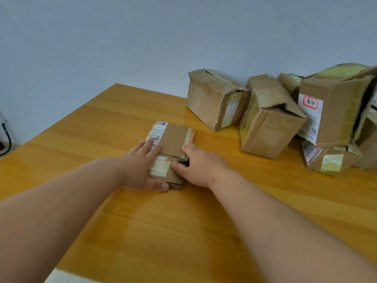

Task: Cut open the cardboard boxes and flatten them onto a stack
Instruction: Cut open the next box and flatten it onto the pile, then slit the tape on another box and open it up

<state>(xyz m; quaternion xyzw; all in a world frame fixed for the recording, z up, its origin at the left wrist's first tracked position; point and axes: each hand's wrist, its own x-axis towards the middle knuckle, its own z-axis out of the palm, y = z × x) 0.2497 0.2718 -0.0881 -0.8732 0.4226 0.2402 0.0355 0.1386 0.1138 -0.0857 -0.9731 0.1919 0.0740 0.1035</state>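
Cardboard boxes [285,111] are what we have here, and the biggest share of them is the taped, unopened pile at the far right of the wooden table [142,231], pushed up near the pale wall [102,37]. In that pile we see a tall box with a red-bordered label [334,107] leaning on its neighbours, a dented box [269,121] tilted against it, a box lying on its side [214,99] a little apart to the left, and a small low box [330,160] tucked under the tall one at the front. Well apart from the pile, near the middle of the table, lies a flattened box [173,139], lying on more flat cardboard whose edges show beneath its near end. It carries a white shipping label [158,129] at its far left corner and a patch of pale tape [161,165] near our end. Our left hand [144,164] lies flat on its left side, fingers straight and pressing down, thumb along the near edge. Our right hand [195,162] rests against the right edge, forefinger stretched forward along it, thumb turned in onto the top; something small and dark [183,161] sits by that thumb, but we cannot tell what it is or whether the hand is clasping it.
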